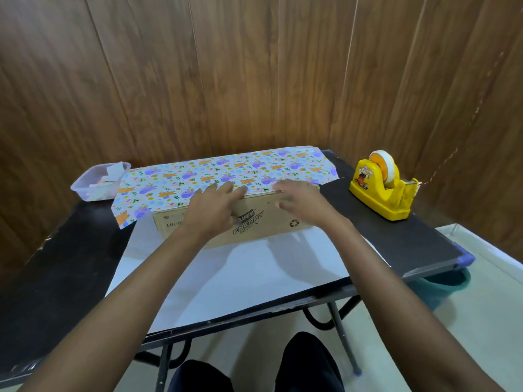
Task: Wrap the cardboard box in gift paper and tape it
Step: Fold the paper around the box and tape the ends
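Cardboard box point(271, 222) sits mid-table point(396, 239) on gift paper point(198, 176), whose printed side is folded over its top. Left hand point(213, 206) has straight, close-set fingers point(226, 188), tips pressing the paper edge at the box's front top edge. Right hand point(301, 198) is spread and blurred; can't tell if it touches.

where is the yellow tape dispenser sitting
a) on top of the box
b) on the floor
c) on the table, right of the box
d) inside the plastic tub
c: the yellow tape dispenser stands on the black table, right of the cardboard box and apart from it.
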